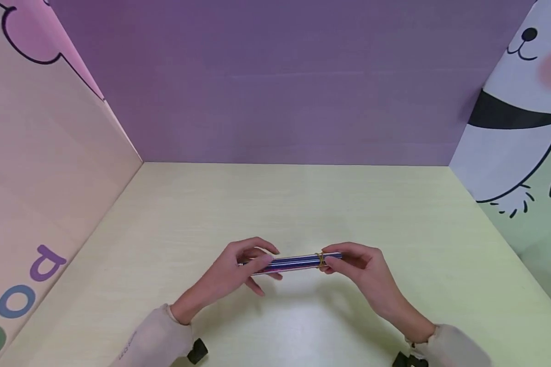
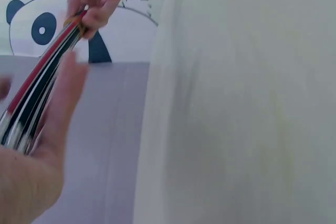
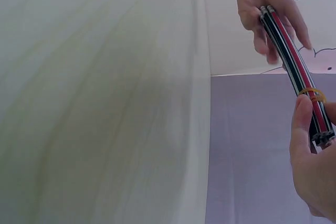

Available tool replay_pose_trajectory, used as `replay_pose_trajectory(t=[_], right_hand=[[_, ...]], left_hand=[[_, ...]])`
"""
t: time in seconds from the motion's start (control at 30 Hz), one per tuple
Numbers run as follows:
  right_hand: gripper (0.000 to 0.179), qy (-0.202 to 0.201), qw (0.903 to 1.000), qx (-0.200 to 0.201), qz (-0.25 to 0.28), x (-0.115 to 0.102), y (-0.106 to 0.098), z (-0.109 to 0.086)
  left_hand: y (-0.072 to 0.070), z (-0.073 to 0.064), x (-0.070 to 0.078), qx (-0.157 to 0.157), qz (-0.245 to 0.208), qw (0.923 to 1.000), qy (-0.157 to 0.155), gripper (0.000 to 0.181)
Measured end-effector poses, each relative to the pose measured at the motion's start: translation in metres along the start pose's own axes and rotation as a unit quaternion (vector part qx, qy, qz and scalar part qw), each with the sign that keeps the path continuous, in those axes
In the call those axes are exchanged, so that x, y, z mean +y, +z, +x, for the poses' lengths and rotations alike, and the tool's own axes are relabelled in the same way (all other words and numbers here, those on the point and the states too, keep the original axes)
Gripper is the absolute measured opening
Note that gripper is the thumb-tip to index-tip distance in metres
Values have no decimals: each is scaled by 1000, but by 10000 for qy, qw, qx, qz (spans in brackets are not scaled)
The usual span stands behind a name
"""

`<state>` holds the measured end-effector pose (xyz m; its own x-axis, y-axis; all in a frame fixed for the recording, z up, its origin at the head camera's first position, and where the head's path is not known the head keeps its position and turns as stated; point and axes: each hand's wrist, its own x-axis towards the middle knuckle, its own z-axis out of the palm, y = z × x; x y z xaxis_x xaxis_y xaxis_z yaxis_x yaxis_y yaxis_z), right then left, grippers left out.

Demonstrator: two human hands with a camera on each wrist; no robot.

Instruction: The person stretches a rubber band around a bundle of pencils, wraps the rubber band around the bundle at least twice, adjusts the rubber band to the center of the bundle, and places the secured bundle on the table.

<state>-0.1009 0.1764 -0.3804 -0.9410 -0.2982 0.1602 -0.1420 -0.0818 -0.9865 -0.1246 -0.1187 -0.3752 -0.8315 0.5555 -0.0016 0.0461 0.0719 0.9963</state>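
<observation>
A slim bundle of dark, red and silver striped pencils [image 1: 294, 263] is held up above the table, nearly level. My right hand [image 1: 360, 262] pinches its right end between thumb and fingers, beside a yellow rubber band [image 3: 312, 94] wrapped round the bundle. My left hand [image 1: 245, 262] is around the left end, its fingers spread and loosely bent. In the left wrist view, the left thumb [image 2: 68, 87] stands alongside the pencils, blurred. The pencils' silvery ends [image 2: 16, 135] lie close to the left palm.
A pale wood-look table [image 1: 303, 204] spreads below the hands. A purple wall [image 1: 275, 81] stands behind it, with a pink lettered panel [image 1: 59, 168] at left and a panda-printed panel [image 1: 509, 148] at right. Both sleeves have dark straps near the wrists.
</observation>
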Motion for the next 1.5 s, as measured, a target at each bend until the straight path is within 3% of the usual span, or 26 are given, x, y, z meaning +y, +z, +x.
replay_pose_trajectory(t=[0.1, 0.17, 0.33, 0.5, 0.67, 0.77, 0.93, 1.07, 1.17, 1.33, 1.4, 1.5], right_hand=[[28, 159, 9998, -17, 144, 3, 4, 2], [30, 276, 9995, -48, 159, 3, 7, 4], [34, 445, 9983, -370, -37, 3, 17, 8], [33, 372, 9982, -428, -168, -1, 15, 11], [27, 36, 9991, -335, -259, -7, 7, 12], [23, 94, 9983, -313, -472, -9, 8, 13], [25, 302, 9951, -600, -722, -7, 17, 17], [28, 160, 9952, -798, -541, -7, 16, 18], [28, 12, 9947, -687, -767, -10, 10, 17], [21, 54, 9850, -701, -1574, -14, 5, 17], [21, 3, 9791, -899, -1826, -13, 9, 17], [21, -333, 9623, -1319, -2355, -10, 20, 19]], left_hand=[[6, 4, -5, 811, -714, 9932, 440, 27], [10, 5, -5, 1102, -1084, 9863, 569, 31], [14, 7, -3, 789, -1813, 9776, 716, 33], [9, 5, 0, 727, -2018, 9733, 821, 31], [5, 3, 3, 819, -2103, 9708, 809, 32], [7, 3, 4, 930, -2099, 9695, 854, 32], [13, 4, 2, 947, -1938, 9729, 837, 31], [11, 4, 3, 1018, -1855, 9736, 855, 32], [7, 3, 5, 1044, -1954, 9710, 897, 32], [7, 3, 4, 1088, -2085, 9680, 878, 31], [11, 4, 2, 998, -1984, 9709, 891, 32], [21, 4, -1, 742, -1813, 9768, 862, 32]])
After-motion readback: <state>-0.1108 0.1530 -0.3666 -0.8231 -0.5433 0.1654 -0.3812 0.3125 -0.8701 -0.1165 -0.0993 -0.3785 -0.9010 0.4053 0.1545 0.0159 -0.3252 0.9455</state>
